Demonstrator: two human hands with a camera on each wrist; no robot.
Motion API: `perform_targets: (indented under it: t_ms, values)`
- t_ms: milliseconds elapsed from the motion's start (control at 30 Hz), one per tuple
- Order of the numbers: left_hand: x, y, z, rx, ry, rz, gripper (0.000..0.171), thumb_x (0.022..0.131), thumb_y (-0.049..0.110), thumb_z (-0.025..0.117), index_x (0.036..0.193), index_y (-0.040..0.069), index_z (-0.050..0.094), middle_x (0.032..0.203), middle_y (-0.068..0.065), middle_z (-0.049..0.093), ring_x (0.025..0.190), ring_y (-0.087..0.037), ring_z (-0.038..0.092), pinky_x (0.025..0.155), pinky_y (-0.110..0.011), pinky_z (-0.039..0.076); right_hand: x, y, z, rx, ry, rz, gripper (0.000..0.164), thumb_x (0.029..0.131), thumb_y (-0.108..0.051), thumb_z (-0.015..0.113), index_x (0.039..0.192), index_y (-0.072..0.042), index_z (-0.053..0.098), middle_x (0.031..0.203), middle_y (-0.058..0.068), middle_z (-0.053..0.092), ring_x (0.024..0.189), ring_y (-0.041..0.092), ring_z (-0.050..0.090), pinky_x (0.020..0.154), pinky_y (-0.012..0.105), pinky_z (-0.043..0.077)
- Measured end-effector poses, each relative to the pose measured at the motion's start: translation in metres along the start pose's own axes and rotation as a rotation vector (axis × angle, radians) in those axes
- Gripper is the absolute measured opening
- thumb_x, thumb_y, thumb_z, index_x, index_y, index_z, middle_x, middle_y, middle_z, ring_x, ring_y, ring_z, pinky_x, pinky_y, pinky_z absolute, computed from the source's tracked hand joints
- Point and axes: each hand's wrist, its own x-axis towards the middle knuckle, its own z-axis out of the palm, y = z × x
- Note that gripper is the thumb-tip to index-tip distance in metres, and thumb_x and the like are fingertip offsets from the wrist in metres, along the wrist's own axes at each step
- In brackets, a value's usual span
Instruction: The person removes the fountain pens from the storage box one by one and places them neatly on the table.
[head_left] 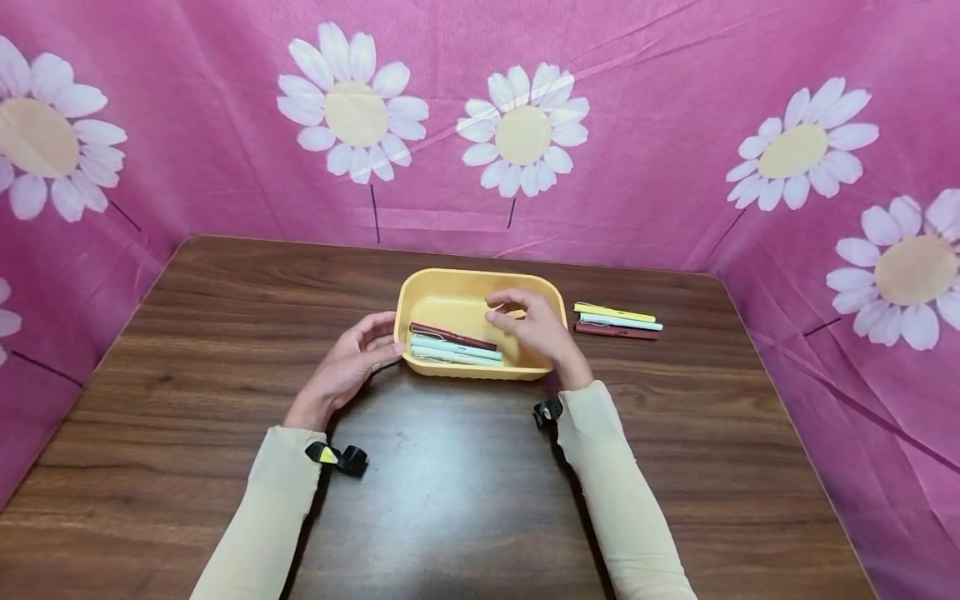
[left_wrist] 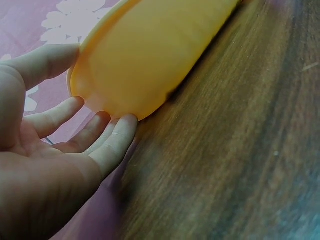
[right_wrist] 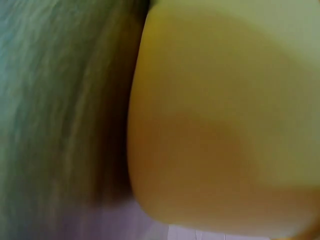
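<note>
A yellow plastic bin point(head_left: 450, 282) stands on the table. My left hand point(head_left: 352, 358) holds its left end, with the thumb by the rim and the fingertips against the outer wall; the left wrist view shows this hand point(left_wrist: 60, 135) cupping the rounded end of the bin point(left_wrist: 145, 55). Inside lie a dark red pen point(head_left: 452, 337) and pale blue-green pens point(head_left: 457, 353), side by side near the front wall. Over the bin's right part, my right hand point(head_left: 536, 329) has thumb and fingers apart and nothing between them. The bin's wall point(right_wrist: 215, 100) fills most of the right wrist view.
Right of the bin, a yellow pen point(head_left: 615, 312), a light blue pen point(head_left: 622, 322) and a dark red pen point(head_left: 617, 332) lie together on the brown wooden table point(head_left: 225, 333). A pink curtain point(head_left: 442, 217) with white flowers hangs behind the table and at both sides.
</note>
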Motion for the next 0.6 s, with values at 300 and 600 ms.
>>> perform_targets:
  t_ms: [300,600]
  values:
    - [-0.002,0.0,0.0,-0.008,-0.002,-0.009,0.062,0.095,-0.008,0.06,0.15,-0.009,0.033,0.148,-0.031,0.037,0.12,-0.025,0.055,0.096,-0.023,0.052,0.005,0.002,0.009,-0.026,-0.088,0.051,0.032,0.094,-0.007,0.071,0.123,0.007,0.066,0.123,0.021,0.066,0.105,0.03,0.062,0.09,0.04,0.054]
    - [-0.002,0.002,-0.001,-0.007,-0.006,-0.008,0.062,0.095,-0.007,0.061,0.15,-0.008,0.032,0.148,-0.03,0.037,0.124,-0.028,0.053,0.097,-0.024,0.052,0.006,0.0,0.011,-0.123,-0.166,0.086,0.031,0.098,-0.014,0.069,0.123,0.003,0.068,0.121,0.014,0.068,0.106,0.027,0.062,0.099,0.042,0.051]
